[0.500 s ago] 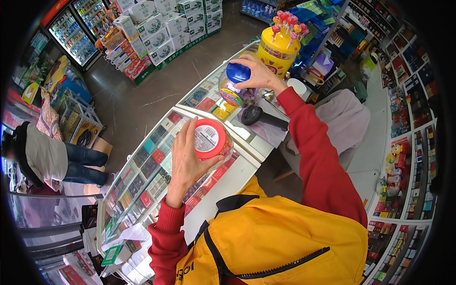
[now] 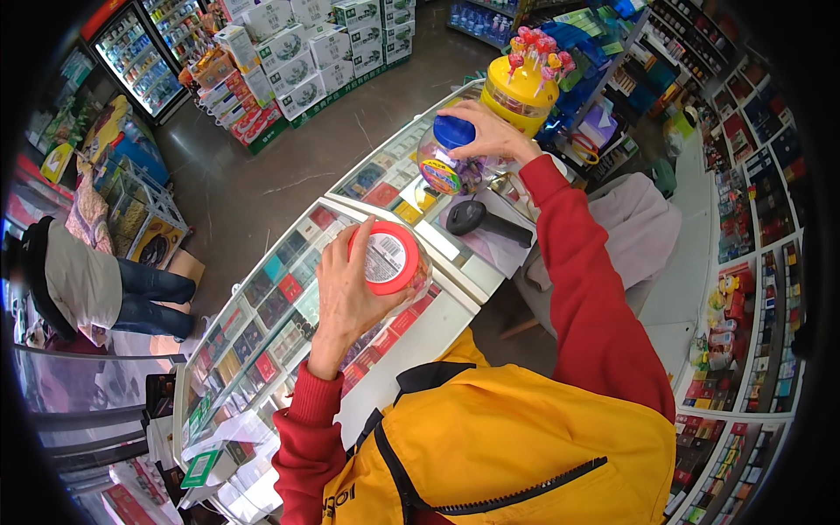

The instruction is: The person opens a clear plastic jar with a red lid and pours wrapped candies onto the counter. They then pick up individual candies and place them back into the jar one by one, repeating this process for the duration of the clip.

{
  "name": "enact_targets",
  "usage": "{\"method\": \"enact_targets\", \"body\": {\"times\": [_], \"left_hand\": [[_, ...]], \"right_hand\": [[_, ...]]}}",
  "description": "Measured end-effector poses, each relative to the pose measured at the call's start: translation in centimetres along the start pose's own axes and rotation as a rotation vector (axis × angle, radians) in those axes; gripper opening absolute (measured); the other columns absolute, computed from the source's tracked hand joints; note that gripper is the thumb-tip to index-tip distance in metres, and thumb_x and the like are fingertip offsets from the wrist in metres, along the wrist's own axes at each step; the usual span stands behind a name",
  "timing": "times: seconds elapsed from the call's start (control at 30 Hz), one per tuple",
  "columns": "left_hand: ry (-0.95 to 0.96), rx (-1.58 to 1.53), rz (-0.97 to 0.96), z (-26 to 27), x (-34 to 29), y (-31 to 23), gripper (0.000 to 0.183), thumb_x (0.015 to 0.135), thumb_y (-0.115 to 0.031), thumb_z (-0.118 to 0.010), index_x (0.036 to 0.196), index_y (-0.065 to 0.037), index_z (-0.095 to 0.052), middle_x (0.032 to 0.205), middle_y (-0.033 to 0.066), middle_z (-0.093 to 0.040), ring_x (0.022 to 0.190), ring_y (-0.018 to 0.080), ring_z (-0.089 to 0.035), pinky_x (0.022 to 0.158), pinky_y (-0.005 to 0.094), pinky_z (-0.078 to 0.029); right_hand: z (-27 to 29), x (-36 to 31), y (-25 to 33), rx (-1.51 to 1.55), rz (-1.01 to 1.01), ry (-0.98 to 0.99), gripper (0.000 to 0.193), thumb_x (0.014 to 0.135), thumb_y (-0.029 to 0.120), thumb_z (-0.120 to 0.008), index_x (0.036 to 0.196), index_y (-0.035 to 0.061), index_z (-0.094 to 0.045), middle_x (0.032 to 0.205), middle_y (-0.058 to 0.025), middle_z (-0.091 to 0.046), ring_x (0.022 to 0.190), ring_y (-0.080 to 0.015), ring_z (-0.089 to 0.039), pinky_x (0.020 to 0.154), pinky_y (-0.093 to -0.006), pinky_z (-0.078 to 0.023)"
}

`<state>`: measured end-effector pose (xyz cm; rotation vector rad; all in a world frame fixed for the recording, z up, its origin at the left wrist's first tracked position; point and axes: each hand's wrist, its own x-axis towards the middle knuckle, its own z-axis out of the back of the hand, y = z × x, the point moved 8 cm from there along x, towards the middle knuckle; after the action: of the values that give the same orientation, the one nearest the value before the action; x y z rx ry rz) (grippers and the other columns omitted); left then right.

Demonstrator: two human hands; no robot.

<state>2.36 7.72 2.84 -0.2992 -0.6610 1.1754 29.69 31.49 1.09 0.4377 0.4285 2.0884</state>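
Observation:
My left hand (image 2: 348, 293) grips a clear jar with a red lid (image 2: 390, 258), held above the glass counter (image 2: 262, 332) with the lid facing up at me. Farther along the counter, my right hand (image 2: 488, 129) rests on a clear round jar with a blue lid (image 2: 452, 153) that holds small colourful sweets. Just beyond that jar stands a yellow tub topped with lollipops (image 2: 523, 80). A black handheld scanner (image 2: 477, 219) lies on the counter next to the blue-lidded jar.
The glass counter shows several small packs under its top. A person (image 2: 96, 280) crouches on the floor at the left. Stacked cartons (image 2: 306, 61) and fridges (image 2: 140, 52) stand beyond the counter. Shelves of packs (image 2: 752, 262) line the right wall.
My left hand has lifted the red-lidded jar slightly closer. My right hand stays on the blue-lidded jar.

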Motion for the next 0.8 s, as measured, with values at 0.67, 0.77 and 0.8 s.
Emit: {"method": "enact_targets", "body": {"times": [0.67,0.77,0.8], "left_hand": [[-0.173,0.025,-0.016,2.0,-1.1,0.4,0.100,0.061,-0.041,-0.098,0.146,-0.009,-0.057,0.127,0.0177,-0.061,0.122,0.0359,-0.054,0.105,0.0506,-0.044],[-0.172,0.036,0.021,3.9,-2.2,0.8,0.101,0.059,-0.041,-0.099,0.145,-0.010,-0.057,0.128,0.0156,-0.062,0.123,0.0347,-0.054,0.106,0.0512,-0.043],[-0.172,0.042,0.030,4.5,-2.7,0.9,0.101,0.058,-0.041,-0.099,0.145,-0.010,-0.057,0.129,0.0154,-0.062,0.123,0.0344,-0.054,0.106,0.0512,-0.043]], "right_hand": [[-0.3,-0.2,0.5,-0.145,-0.031,0.163,0.095,0.075,0.047,-0.084,0.160,0.0272,-0.046,0.170,-0.0231,-0.029,0.154,-0.0469,-0.031,0.124,-0.0584,-0.029],[-0.3,-0.5,0.3,-0.155,-0.055,0.105,0.091,0.080,0.054,-0.080,0.160,0.0266,-0.046,0.170,-0.0230,-0.029,0.155,-0.0468,-0.029,0.124,-0.0598,-0.027],[-0.2,-0.6,0.3,-0.146,-0.056,0.081,0.091,0.081,0.056,-0.080,0.160,0.0264,-0.046,0.170,-0.0230,-0.029,0.155,-0.0468,-0.029,0.124,-0.0596,-0.027]]}}
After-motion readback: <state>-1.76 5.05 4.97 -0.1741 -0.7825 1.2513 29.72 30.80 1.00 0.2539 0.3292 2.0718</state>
